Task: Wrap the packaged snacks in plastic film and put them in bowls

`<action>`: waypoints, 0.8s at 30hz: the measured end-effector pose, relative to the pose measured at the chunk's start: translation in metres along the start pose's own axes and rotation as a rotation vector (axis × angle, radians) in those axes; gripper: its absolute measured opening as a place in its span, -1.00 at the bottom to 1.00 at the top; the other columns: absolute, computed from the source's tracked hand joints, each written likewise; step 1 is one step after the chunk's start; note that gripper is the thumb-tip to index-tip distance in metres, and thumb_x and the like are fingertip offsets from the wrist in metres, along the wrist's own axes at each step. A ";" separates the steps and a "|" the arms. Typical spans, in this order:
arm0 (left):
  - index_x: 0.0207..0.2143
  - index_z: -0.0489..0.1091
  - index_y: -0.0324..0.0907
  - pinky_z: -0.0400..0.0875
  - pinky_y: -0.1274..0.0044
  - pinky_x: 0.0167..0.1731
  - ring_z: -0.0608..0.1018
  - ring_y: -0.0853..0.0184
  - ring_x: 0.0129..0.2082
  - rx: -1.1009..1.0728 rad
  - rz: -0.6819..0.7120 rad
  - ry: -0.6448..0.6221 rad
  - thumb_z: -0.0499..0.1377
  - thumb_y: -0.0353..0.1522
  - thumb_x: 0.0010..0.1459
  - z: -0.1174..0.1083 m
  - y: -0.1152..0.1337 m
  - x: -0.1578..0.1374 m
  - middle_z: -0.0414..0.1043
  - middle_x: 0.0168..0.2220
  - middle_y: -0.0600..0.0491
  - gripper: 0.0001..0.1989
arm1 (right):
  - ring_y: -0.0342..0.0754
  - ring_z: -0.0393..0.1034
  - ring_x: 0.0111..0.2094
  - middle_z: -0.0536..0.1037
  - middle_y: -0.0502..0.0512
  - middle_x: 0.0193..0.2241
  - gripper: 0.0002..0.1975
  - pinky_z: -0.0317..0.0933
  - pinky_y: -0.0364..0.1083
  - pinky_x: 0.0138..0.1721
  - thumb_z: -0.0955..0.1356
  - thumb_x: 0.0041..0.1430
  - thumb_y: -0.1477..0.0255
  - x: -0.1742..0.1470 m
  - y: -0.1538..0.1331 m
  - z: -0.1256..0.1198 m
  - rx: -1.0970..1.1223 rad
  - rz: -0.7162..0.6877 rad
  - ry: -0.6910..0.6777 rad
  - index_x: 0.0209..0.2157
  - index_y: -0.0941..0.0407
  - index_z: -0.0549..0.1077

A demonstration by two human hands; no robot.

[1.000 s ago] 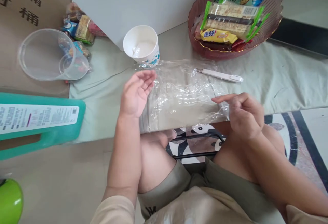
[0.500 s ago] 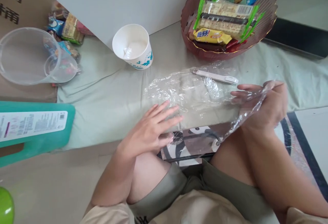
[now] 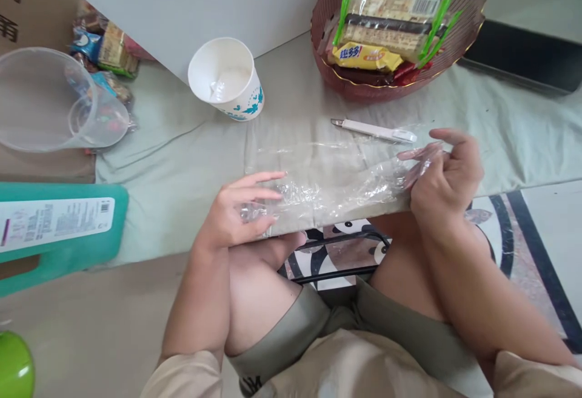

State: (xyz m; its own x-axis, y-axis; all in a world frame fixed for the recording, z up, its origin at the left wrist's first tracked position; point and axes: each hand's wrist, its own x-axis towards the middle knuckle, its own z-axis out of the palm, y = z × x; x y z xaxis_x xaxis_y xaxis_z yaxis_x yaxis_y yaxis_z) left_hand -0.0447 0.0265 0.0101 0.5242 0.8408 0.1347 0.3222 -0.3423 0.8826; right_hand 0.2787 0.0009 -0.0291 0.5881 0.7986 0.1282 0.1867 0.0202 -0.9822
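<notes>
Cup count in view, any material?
2. White paper cup just beyond the clear plastic film; clear plastic cup at the left edge, snack packs beside it. Any behind the white panel would be hidden.

I wear a plain beige top [image 3: 345, 364], its soft cloth creased along the bottom of the frame. Its left sleeve [image 3: 186, 374] is loose and short, ending at the lower left; the right sleeve [image 3: 531, 377] matches it at the lower right. My shorts [image 3: 282, 325] are dull olive grey, with wide legs and a small dark marking [image 3: 251, 384] near the bottom edge. My left grip [image 3: 225, 213] and right grip [image 3: 448, 188] are bare hands.
</notes>
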 end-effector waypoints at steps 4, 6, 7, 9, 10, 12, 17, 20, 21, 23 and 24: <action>-0.39 0.65 -0.08 0.52 0.48 -0.47 0.69 0.24 -0.36 -0.102 -0.115 0.211 0.29 -0.03 0.22 0.014 -0.001 0.004 0.72 -0.25 -0.08 -0.66 | -0.26 0.15 -0.80 0.61 -0.09 -0.53 -0.91 -0.10 -0.17 -0.75 0.32 0.36 0.44 0.000 -0.005 0.002 -0.106 0.049 -0.031 -0.12 0.10 0.37; -0.51 0.57 -0.12 0.50 0.48 -0.50 0.62 0.32 -0.53 -0.129 -0.307 0.375 0.21 -0.03 0.30 0.020 -0.006 0.007 0.68 -0.38 -0.05 -0.55 | -0.27 0.11 -0.81 0.64 -0.09 -0.50 -0.90 -0.10 -0.16 -0.73 0.31 0.36 0.44 0.000 -0.005 0.003 -0.121 0.037 -0.055 -0.11 0.08 0.35; -0.52 0.54 -0.14 0.45 0.50 -0.56 0.55 0.38 -0.61 -0.134 -0.397 0.437 0.20 -0.05 0.31 0.021 -0.009 0.009 0.67 -0.40 -0.03 -0.55 | -0.27 0.09 -0.81 0.65 -0.09 -0.49 -0.90 -0.09 -0.16 -0.73 0.32 0.35 0.45 0.000 -0.005 0.003 -0.127 0.025 -0.066 -0.11 0.08 0.34; -0.50 0.52 -0.15 0.29 0.54 -0.68 0.39 0.47 -0.72 -0.120 -0.500 0.499 0.24 -0.09 0.28 0.020 -0.015 0.012 0.67 -0.40 0.00 -0.61 | -0.27 0.10 -0.81 0.67 -0.07 -0.47 -0.89 -0.07 -0.17 -0.72 0.33 0.35 0.44 0.001 -0.004 0.003 -0.152 0.017 -0.079 -0.10 0.07 0.35; -0.49 0.52 -0.15 0.23 0.55 -0.70 0.34 0.50 -0.74 -0.099 -0.520 0.506 0.26 -0.11 0.26 0.018 -0.018 0.014 0.66 -0.42 0.02 -0.64 | -0.27 0.12 -0.81 0.68 -0.06 -0.46 -0.88 -0.04 -0.18 -0.72 0.33 0.35 0.43 0.001 -0.004 0.003 -0.169 0.024 -0.081 -0.09 0.08 0.35; -0.48 0.52 -0.15 0.15 0.56 -0.72 0.26 0.52 -0.75 -0.055 -0.537 0.506 0.28 -0.13 0.24 0.013 -0.021 0.015 0.63 -0.46 0.05 -0.67 | -0.27 0.19 -0.78 0.70 -0.02 -0.40 -0.84 0.04 -0.20 -0.71 0.34 0.33 0.45 0.001 -0.003 0.002 -0.202 0.041 -0.087 -0.07 0.09 0.37; -0.43 0.55 -0.16 0.13 0.57 -0.70 0.25 0.52 -0.72 -0.113 -0.560 0.449 0.33 -0.15 0.13 0.003 -0.015 0.010 0.62 -0.46 0.03 -0.74 | -0.27 0.27 -0.73 0.71 0.00 -0.33 -0.74 0.14 -0.21 -0.67 0.33 0.29 0.48 0.000 0.001 0.003 -0.237 0.035 -0.095 0.01 0.11 0.40; -0.47 0.55 -0.17 0.09 0.58 -0.68 0.26 0.49 -0.70 -0.025 -0.598 0.437 0.33 -0.23 0.09 0.001 -0.014 0.009 0.51 -0.60 0.09 -0.80 | -0.24 0.37 -0.66 0.71 0.00 -0.29 -0.71 0.23 -0.19 -0.59 0.36 0.28 0.42 0.001 0.005 0.003 -0.274 0.016 -0.107 0.04 0.09 0.40; -0.47 0.55 -0.16 0.08 0.58 -0.67 0.27 0.48 -0.70 0.026 -0.609 0.444 0.31 -0.24 0.10 0.001 -0.014 0.010 0.47 -0.63 0.11 -0.82 | -0.24 0.39 -0.64 0.71 0.00 -0.25 -0.68 0.25 -0.18 -0.56 0.38 0.27 0.40 0.001 0.006 0.002 -0.290 0.009 -0.107 0.05 0.08 0.40; -0.49 0.53 -0.16 0.09 0.57 -0.65 0.29 0.46 -0.69 0.095 -0.625 0.442 0.28 -0.26 0.11 0.002 -0.017 0.012 0.42 -0.67 0.13 -0.81 | -0.24 0.38 -0.63 0.70 0.02 -0.17 -0.63 0.24 -0.15 -0.54 0.42 0.22 0.40 0.001 0.008 0.002 -0.323 -0.016 -0.100 0.06 0.05 0.42; -0.50 0.52 -0.16 0.08 0.56 -0.65 0.28 0.45 -0.69 0.105 -0.636 0.442 0.27 -0.26 0.11 0.002 -0.019 0.013 0.38 -0.68 0.14 -0.80 | -0.24 0.36 -0.64 0.69 0.02 -0.13 -0.61 0.23 -0.13 -0.54 0.43 0.18 0.42 0.001 0.009 0.001 -0.340 -0.035 -0.097 0.06 0.03 0.43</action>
State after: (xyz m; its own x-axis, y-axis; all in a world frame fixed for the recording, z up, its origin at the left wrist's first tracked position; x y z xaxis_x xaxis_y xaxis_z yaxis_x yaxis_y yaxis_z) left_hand -0.0419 0.0432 -0.0055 -0.1421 0.9701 -0.1966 0.5395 0.2424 0.8063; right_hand 0.2799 0.0028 -0.0384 0.5024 0.8545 0.1318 0.4663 -0.1395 -0.8736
